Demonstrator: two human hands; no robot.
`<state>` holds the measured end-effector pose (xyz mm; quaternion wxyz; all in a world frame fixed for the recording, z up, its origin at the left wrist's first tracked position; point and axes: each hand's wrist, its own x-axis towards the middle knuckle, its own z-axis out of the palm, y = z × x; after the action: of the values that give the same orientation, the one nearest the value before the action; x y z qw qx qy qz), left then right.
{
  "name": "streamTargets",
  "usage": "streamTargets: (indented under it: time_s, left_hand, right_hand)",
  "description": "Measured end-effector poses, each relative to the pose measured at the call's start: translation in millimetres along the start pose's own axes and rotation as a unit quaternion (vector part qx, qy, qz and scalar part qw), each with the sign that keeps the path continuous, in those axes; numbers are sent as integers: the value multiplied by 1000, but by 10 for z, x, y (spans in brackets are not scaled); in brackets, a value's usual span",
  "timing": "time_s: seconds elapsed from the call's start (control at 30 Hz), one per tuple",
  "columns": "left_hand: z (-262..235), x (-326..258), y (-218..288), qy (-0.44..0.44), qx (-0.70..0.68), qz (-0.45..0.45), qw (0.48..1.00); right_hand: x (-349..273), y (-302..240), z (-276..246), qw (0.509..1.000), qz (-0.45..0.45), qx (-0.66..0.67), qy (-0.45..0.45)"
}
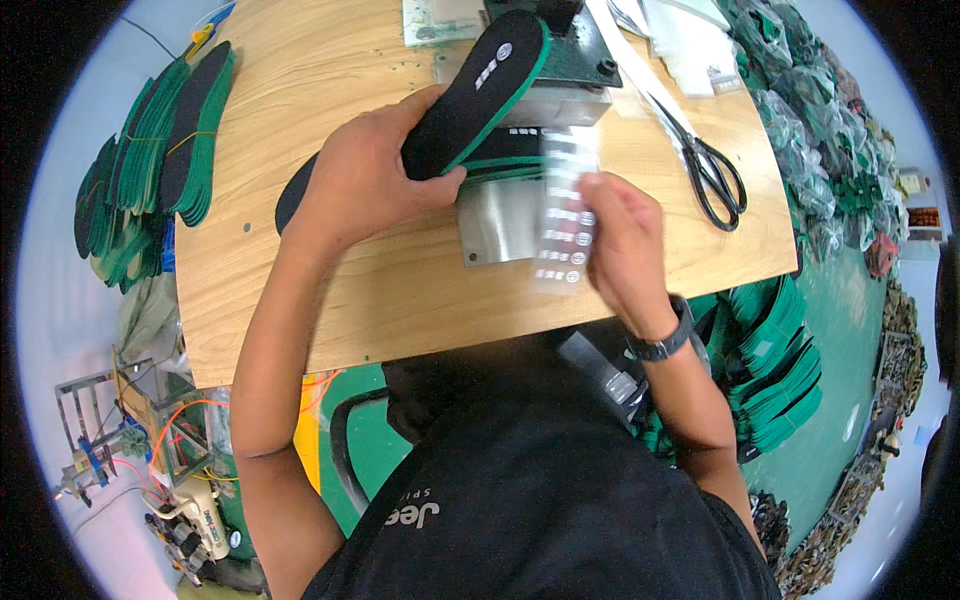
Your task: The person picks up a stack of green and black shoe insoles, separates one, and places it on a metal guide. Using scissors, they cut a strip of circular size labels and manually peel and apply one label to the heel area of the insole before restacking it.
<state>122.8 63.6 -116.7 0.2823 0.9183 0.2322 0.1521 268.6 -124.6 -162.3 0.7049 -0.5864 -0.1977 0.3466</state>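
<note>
My left hand grips a black insole with a green edge and a small white print near its upper end. It is tilted up in front of a press machine. Below it, another black-and-green insole lies on the machine's metal plate, partly hidden. A dark rounded end shows left of my wrist; I cannot tell which insole it belongs to. My right hand pinches a clear strip of white printed labels, slightly blurred, hanging over the plate's right side.
Black-handled scissors lie on the wooden table at right, near white sheets. Bundled insoles stand at the left edge. More insole stacks sit below right, and bagged goods are piled beyond the table.
</note>
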Motion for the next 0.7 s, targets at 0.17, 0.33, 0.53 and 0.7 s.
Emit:
streamTargets:
  time_s: [0.17, 0.33, 0.53, 0.7]
  left_hand:
    - [21, -8, -135, 75, -169, 17, 983]
    - [-56, -68, -274, 144, -313, -41, 938]
    - [-31, -69, -267, 137, -318, -11, 938]
    - [-9, -85, -211, 149, -280, -20, 948]
  right_hand:
    - [-10, -202, -21, 988, 37, 102, 106]
    - [107, -128, 97, 991, 125, 19, -50]
    - [144, -93, 92, 989, 137, -1, -50]
    - [161, -80, 72, 989, 138, 1, -58]
